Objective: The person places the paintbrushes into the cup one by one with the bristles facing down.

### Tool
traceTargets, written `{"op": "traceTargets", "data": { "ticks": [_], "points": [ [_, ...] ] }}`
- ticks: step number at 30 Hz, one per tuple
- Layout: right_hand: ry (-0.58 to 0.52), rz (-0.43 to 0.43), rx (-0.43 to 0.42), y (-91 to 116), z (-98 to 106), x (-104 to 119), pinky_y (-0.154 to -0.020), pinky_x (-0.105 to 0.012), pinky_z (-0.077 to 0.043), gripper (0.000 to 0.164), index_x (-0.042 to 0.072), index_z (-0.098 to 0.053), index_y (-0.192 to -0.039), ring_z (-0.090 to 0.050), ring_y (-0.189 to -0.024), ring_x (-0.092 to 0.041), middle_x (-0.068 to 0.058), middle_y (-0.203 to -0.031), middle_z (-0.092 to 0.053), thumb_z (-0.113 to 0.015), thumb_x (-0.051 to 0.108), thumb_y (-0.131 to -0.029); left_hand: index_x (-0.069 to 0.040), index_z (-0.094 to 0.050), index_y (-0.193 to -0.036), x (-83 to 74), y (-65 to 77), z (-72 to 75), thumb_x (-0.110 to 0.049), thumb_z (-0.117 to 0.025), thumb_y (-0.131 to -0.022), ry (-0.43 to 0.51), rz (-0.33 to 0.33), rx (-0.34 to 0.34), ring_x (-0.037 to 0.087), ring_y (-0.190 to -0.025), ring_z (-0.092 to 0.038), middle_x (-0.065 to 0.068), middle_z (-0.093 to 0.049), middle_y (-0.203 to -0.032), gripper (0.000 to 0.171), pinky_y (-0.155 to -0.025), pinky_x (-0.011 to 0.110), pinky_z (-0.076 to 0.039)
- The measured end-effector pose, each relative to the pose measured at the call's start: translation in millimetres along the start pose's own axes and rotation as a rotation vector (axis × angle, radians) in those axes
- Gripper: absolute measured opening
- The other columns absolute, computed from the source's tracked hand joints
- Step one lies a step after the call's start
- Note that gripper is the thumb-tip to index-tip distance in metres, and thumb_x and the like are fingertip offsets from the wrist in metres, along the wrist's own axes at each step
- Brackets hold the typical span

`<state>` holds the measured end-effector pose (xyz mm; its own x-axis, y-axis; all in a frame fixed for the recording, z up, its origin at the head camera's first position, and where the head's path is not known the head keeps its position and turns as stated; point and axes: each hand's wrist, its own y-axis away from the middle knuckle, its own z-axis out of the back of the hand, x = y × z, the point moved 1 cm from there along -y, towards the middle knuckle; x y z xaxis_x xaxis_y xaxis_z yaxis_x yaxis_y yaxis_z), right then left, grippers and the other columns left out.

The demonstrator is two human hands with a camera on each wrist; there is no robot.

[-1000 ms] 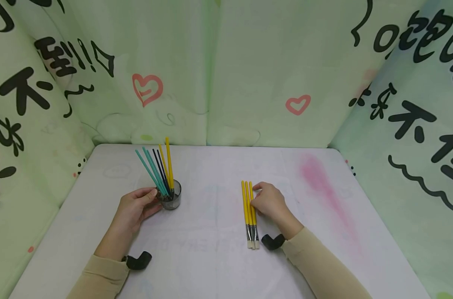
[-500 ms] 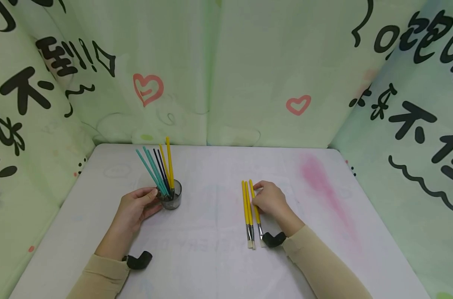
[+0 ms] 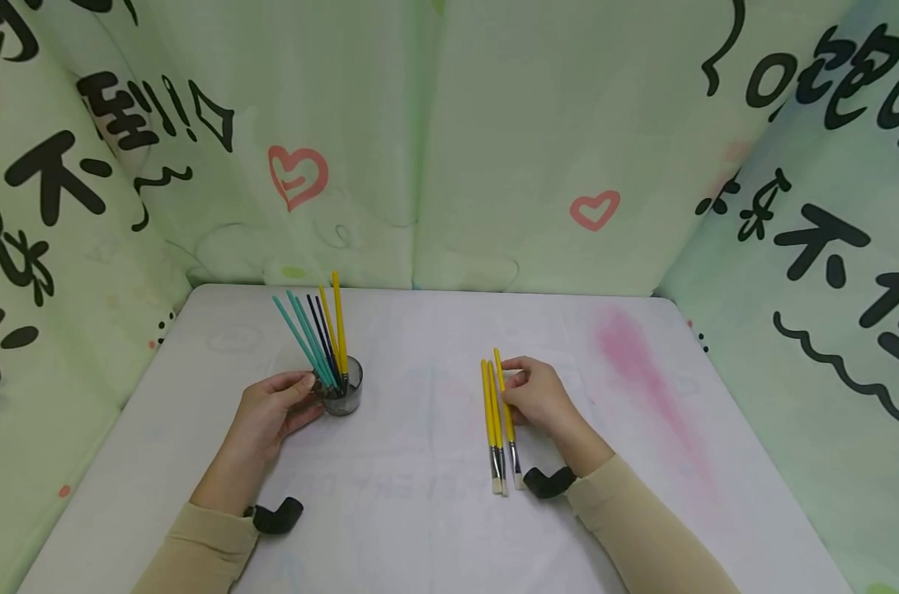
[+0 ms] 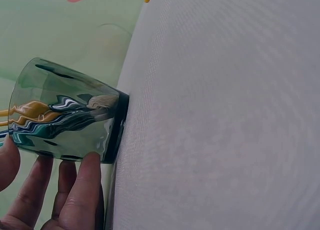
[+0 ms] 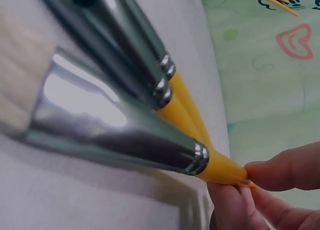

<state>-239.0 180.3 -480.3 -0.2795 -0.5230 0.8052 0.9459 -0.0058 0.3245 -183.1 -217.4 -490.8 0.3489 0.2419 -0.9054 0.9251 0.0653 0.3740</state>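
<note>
My left hand [image 3: 275, 408] holds the side of a dark see-through glass cup [image 3: 352, 398], thumb near the rim and fingertips against its wall in the left wrist view. Several paintbrushes [image 3: 304, 334] with teal, black and yellow handles lean in it, bristles down. On the right, my right hand [image 3: 542, 398] pinches the yellow handle of a flat paintbrush [image 3: 508, 417] between thumb and fingers. Its silver ferrule [image 5: 115, 125] and pale bristles point toward my body. Just left of it, two more yellow paintbrushes [image 3: 492, 421] lie side by side on the white table.
The white tabletop [image 3: 420, 528] carries a pink smudge [image 3: 642, 363] at the right. Green curtains [image 3: 494, 107] with black lettering and red hearts enclose the back and both sides. A black wrist device [image 3: 549, 483] sits at the right cuff, another [image 3: 279, 516] at the left.
My right hand has drawn one yellow paintbrush away from the other two, to the right, and its handle tip now stands slightly farther back. The left hand and cup stay in place.
</note>
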Motion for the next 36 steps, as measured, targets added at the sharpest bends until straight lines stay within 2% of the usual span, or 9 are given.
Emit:
{"op": "traceTargets", "data": {
  "ticks": [5, 14, 20, 26, 32, 36],
  "points": [
    [-0.067, 0.036, -0.023, 3, -2, 7, -0.057, -0.023, -0.056, 0.052, 0.010, -0.062, -0.143, -0.056, -0.072, -0.019, -0.008, -0.100, -0.058, -0.072, -0.002, -0.094, -0.009, -0.075, -0.121, -0.7, 0.4, -0.5, -0.015, -0.069, -0.107, -0.004, 0.004, -0.001, 0.007, -0.095, -0.073, -0.008, -0.074, -0.098, 0.017, -0.091, 0.032, -0.068],
    [-0.193, 0.084, -0.085, 9, -7, 24, -0.063, -0.029, -0.066, 0.054, 0.014, -0.063, -0.144, -0.062, -0.074, -0.019, -0.009, -0.105, -0.061, -0.073, -0.003, -0.094, -0.015, -0.077, -0.117, -1.2, 0.7, 0.0, -0.016, -0.070, -0.106, 0.013, 0.016, 0.006, 0.008, -0.095, -0.074, -0.007, -0.075, -0.099, 0.013, -0.091, 0.033, -0.068],
    [-0.276, 0.145, -0.108, 11, -12, 32, -0.065, -0.030, -0.068, 0.054, 0.014, -0.063, -0.142, -0.065, -0.073, -0.018, -0.008, -0.103, -0.062, -0.073, -0.004, -0.093, -0.014, -0.077, -0.120, -0.6, 0.6, -0.1, -0.015, -0.070, -0.106, 0.006, 0.021, -0.002, 0.008, -0.095, -0.073, -0.008, -0.073, -0.099, 0.016, -0.091, 0.033, -0.068],
    [-0.374, 0.214, -0.114, 12, -20, 39, -0.063, -0.027, -0.067, 0.054, 0.009, -0.061, -0.143, -0.066, -0.069, -0.014, -0.007, -0.102, -0.060, -0.072, -0.006, -0.092, -0.013, -0.076, -0.120, -0.2, 0.6, -0.2, -0.015, -0.069, -0.107, 0.003, 0.018, -0.002, 0.008, -0.096, -0.072, -0.008, -0.072, -0.100, 0.016, -0.092, 0.033, -0.068],
    [-0.435, 0.233, -0.112, 15, -30, 49, -0.068, -0.030, -0.069, 0.053, 0.013, -0.058, -0.144, -0.070, -0.075, -0.014, -0.009, -0.107, -0.059, -0.071, -0.004, -0.095, -0.016, -0.077, -0.116, -0.6, 0.7, 0.0, -0.015, -0.068, -0.107, 0.003, 0.015, -0.003, 0.007, -0.096, -0.072, -0.009, -0.072, -0.101, 0.013, -0.092, 0.033, -0.068],
    [-0.481, 0.266, -0.112, 17, -37, 58, -0.068, -0.031, -0.069, 0.053, 0.013, -0.057, -0.143, -0.071, -0.076, -0.014, -0.009, -0.107, -0.059, -0.069, -0.006, -0.096, -0.014, -0.076, -0.119, -0.5, 0.5, 0.3, -0.015, -0.068, -0.107, -0.005, 0.015, -0.005, 0.008, -0.097, -0.072, -0.008, -0.071, -0.101, 0.015, -0.092, 0.033, -0.068]
  ]
}}
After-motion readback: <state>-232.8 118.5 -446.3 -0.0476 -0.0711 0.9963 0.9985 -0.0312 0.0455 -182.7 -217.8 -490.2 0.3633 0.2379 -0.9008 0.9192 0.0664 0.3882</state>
